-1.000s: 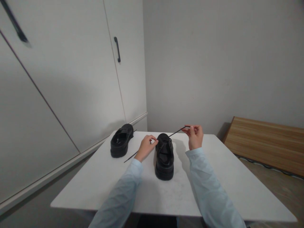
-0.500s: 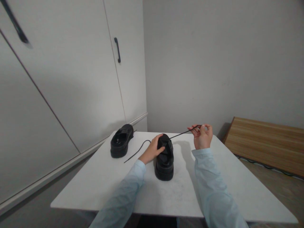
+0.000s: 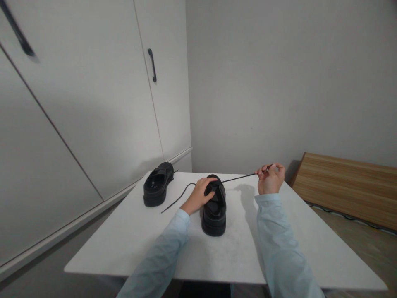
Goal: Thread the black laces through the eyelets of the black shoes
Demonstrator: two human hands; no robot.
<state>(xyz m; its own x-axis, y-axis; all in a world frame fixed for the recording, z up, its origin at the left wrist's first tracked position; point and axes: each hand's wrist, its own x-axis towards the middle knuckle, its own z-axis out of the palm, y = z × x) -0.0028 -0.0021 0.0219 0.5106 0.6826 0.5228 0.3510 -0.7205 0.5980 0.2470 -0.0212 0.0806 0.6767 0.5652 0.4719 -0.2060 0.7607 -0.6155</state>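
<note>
A black shoe (image 3: 214,221) stands upright on the white table, heel towards me. My left hand (image 3: 199,195) grips its upper from the left side, fingers over the front and thumb at the opening. From the front of this shoe a thin black shoelace (image 3: 238,178) runs taut to the right. Its far end is pinched in the fingers of my right hand (image 3: 270,179), raised above the table's right side. Another length of black lace (image 3: 176,201) lies loosely curved on the table, left of the shoe.
A second black shoe (image 3: 158,186) stands at the table's back left. The white table (image 3: 124,248) has its back edge near a grey wall (image 3: 279,82). White cabinets (image 3: 93,103) with dark handles rise on the left. A wood-grain panel (image 3: 344,186) sits beyond the table's right edge.
My right hand has moved a little to the right, drawing the lace straighter and longer between shoe and fingers. My left hand stays on the shoe.
</note>
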